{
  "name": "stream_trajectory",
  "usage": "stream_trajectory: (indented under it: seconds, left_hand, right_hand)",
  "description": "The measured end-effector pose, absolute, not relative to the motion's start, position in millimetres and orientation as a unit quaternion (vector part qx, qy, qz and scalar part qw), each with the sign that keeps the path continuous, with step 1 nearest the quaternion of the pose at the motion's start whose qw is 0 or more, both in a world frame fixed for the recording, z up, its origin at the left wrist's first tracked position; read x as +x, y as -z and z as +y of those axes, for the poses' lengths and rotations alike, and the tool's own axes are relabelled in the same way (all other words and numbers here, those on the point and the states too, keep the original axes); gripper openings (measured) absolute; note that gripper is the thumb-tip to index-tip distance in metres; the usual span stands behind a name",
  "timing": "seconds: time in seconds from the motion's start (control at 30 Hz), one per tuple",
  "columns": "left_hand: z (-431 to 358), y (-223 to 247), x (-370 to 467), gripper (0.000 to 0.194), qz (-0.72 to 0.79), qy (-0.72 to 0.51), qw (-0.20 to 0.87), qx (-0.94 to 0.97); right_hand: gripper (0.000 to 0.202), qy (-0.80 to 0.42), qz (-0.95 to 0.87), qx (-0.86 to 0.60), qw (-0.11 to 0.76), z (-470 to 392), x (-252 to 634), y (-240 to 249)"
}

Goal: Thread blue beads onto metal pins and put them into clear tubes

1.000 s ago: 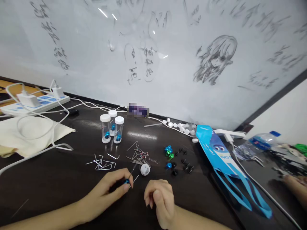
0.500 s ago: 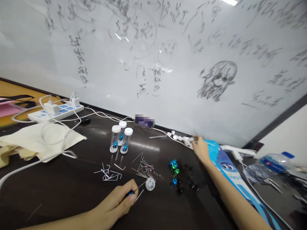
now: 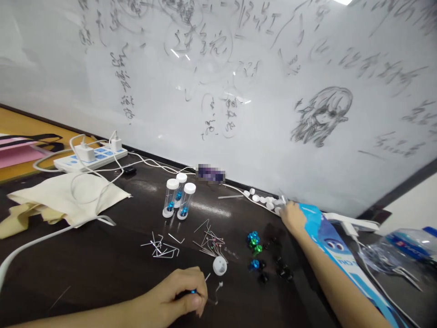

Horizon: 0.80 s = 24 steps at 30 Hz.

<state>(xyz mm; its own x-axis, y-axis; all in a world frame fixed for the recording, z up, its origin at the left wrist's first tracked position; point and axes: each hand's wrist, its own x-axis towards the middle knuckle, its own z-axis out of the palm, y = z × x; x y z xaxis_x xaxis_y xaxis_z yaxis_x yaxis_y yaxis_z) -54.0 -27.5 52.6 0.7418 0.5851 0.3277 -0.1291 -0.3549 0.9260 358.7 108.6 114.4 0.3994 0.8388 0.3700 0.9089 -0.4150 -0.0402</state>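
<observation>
Dark, glossy tabletop runs up to a smooth, marker-covered whiteboard. Head view: left hand pinches a shiny blue piece, mostly hidden by the curled fingers. Right hand is at the round white caps beside the whiteboard; blurred, grip cannot be told. Three clear cylindrical tubes stand upright, white-capped. Bent metal rods and thin wires lie loose; metallic blue-and-green parts sit farther right. Versus 0.5 s ago: a thin bent piece newly shows beside the left hand; tubes unchanged.
</observation>
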Motion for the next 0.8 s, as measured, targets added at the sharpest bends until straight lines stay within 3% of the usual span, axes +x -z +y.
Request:
stream_trajectory:
  seconds: [0.13, 0.27, 0.53, 0.8]
  left_hand:
    - [-28, -53, -51, 0.044, 0.1, -0.33, 0.577, 0.74]
    - [-29, -55, -51, 0.036, 0.119, -0.323, 0.555, 0.757]
    - [-30, -51, -50, 0.012, 0.175, -0.29, 0.557, 0.759]
    - [-27, -44, -45, 0.015, 0.152, -0.306, 0.572, 0.746]
  right_hand:
    - [0.027, 0.053, -0.618, -0.747, 0.241, 109, 302, -120]
    - [0.029, -0.106, -0.724, -0.612, 0.301, 106, 220, -104]
    - [0.023, -0.208, -0.778, -0.489, 0.334, 99, 125, -82]
    - [0.029, -0.208, -0.776, -0.502, 0.319, 99, 119, -79]
